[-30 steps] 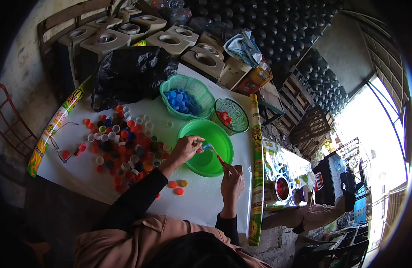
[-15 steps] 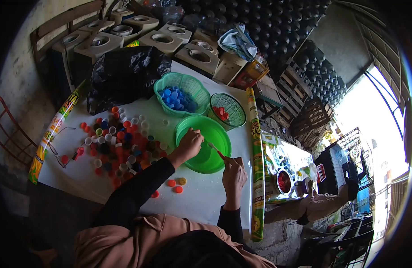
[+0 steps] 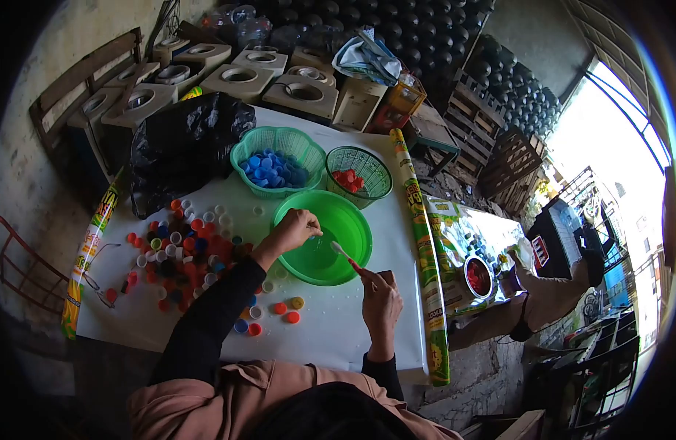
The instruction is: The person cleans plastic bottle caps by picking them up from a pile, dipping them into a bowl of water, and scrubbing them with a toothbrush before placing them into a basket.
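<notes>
My left hand (image 3: 295, 229) is over the left side of a bright green basin (image 3: 356, 220), its fingers pinched together. Whatever they hold, if anything, is hidden. In my right hand (image 3: 382, 301) is a toothbrush (image 3: 348, 257) with a red handle and white head, pointing up and left over the basin's right side. The brush head is apart from my left fingers. Left of the basin, loose bottle caps (image 3: 178, 253) in red, white, blue and black are spread over the white tabletop (image 3: 309, 337). A yellow cap (image 3: 298, 302) lies near several red ones below the basin.
Behind the basin stand a green basket (image 3: 243, 150) of blue caps and a darker mesh basket (image 3: 382, 176) of red caps. A black plastic bag (image 3: 184, 143) sits back left. Glasses (image 3: 96, 282) lie at the left edge. Another person (image 3: 550, 301) works at a table on the right.
The camera view has shifted slightly. My left fingers and the toothbrush head remain over the basin. A blue, a white and a red cap beside my left forearm are now more visible.
</notes>
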{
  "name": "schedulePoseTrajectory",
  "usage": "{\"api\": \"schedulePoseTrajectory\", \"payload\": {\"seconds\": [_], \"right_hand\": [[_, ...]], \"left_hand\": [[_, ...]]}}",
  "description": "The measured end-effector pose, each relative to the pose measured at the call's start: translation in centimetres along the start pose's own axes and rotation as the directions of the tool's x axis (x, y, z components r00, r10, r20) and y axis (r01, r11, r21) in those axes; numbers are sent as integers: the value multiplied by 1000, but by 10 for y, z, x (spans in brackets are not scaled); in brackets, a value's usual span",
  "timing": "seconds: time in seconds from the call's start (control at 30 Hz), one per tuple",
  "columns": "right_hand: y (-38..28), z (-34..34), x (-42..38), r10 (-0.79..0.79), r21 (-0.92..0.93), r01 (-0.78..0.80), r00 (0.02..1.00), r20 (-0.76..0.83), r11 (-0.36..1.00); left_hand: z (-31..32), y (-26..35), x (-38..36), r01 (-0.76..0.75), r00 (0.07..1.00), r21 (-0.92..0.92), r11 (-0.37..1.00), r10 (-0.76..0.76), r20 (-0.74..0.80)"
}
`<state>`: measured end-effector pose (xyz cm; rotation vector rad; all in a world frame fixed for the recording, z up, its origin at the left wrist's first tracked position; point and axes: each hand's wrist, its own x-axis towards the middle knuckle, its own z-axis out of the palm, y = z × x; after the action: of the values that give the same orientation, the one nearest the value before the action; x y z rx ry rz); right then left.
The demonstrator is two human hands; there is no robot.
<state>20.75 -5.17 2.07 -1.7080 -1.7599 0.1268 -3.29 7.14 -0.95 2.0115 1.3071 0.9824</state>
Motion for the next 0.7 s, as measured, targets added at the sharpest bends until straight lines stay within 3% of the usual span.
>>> {"api": "schedulePoseTrajectory", "payload": {"seconds": [0.03,0.07,0.17,0.3,0.33,0.47,0.57,0.7], "right_hand": [[-1,0,-3,-22,9,22,1000,12,1000],[-2,1,-7,-25,15,25,1000,-5,1000],[-6,5,-15,-46,45,48,998,-51,998],[-11,5,-23,-77,102,85,994,-84,991],[-13,5,-26,-82,114,92,993,-90,989],[-10,11,-29,-89,108,94,995,-52,990],[-6,8,-26,-90,86,94,995,-54,992],[1,7,-28,-47,60,53,994,-95,997]], "left_hand": [[-7,9,-2,107,994,-122,987,-104,30],[-4,4,-7,52,998,-264,963,-59,-16],[5,-5,-20,57,987,-428,902,-116,-112],[8,6,-33,205,957,-364,908,-265,-120],[15,-1,-34,145,960,-378,914,-223,-171],[17,20,-38,179,964,-386,905,-240,-115],[16,23,-39,-16,959,-327,945,-78,-273],[15,28,-46,-84,958,-99,992,53,-282]]}}
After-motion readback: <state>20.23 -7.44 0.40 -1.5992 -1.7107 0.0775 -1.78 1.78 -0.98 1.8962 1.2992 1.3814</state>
